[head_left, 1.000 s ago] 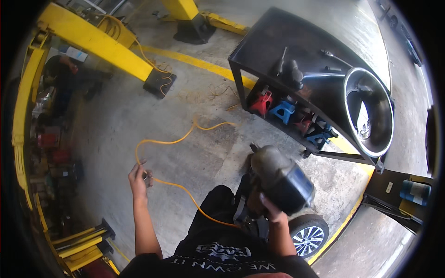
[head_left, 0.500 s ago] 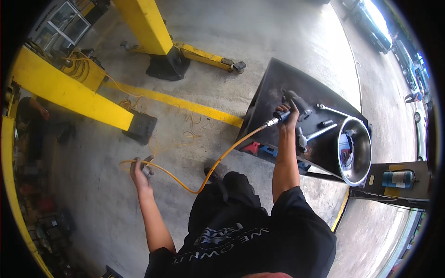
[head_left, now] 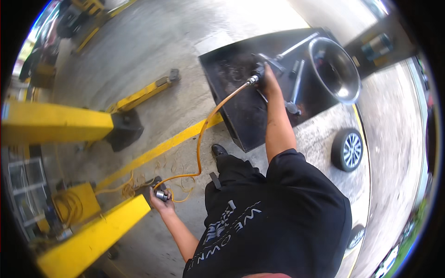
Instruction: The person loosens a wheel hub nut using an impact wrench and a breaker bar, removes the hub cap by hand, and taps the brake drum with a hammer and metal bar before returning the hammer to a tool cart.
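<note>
My right hand [head_left: 268,78] grips a dark air tool [head_left: 259,70] on the far black metal cart [head_left: 245,116]; my left hand [head_left: 160,198] clenches its orange hose [head_left: 200,139] above grey concrete floor [head_left: 153,60].

The black flat-topped metal cart [head_left: 241,111] stands ahead and to the right; on it, at its right end, sits the round polished metal bowl [head_left: 334,69], with long steel wrenches [head_left: 296,85] lying just left of the bowl; the right hand [head_left: 268,78] rests on the cart top; the orange air hose [head_left: 200,148] runs from there down-left to the left hand [head_left: 160,200]; the alloy-rimmed car wheel [head_left: 347,149] lies on the floor below the cart; the yellow steel lift arms [head_left: 55,123] lie far left.
</note>
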Action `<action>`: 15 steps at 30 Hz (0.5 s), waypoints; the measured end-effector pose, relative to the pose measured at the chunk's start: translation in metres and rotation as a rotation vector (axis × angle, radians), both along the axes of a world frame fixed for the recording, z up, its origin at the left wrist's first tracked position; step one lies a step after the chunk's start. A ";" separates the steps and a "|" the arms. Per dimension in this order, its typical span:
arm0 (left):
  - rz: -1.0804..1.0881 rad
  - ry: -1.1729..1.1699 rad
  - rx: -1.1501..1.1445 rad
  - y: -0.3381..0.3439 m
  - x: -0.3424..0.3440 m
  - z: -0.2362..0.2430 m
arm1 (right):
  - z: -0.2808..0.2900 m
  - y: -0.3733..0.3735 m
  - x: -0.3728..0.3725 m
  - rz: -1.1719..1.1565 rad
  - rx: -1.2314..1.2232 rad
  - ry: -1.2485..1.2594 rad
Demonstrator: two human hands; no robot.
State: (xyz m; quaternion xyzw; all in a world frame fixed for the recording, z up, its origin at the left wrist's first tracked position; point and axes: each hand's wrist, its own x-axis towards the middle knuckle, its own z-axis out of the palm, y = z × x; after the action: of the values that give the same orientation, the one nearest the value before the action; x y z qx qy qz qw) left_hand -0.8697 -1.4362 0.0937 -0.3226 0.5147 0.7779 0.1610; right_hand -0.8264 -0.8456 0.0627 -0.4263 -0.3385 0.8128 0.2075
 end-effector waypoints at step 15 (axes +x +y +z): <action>-0.603 -0.066 -0.062 0.159 -0.098 -0.006 | 0.071 -0.031 0.061 0.347 0.945 -0.952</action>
State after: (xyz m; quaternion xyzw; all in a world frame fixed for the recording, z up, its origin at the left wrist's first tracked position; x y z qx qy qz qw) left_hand -0.9679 -1.2776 0.0879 -0.1852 0.6051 0.6680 0.3916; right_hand -0.7653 -0.8768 0.1336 -0.5404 -0.7737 0.3239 0.0669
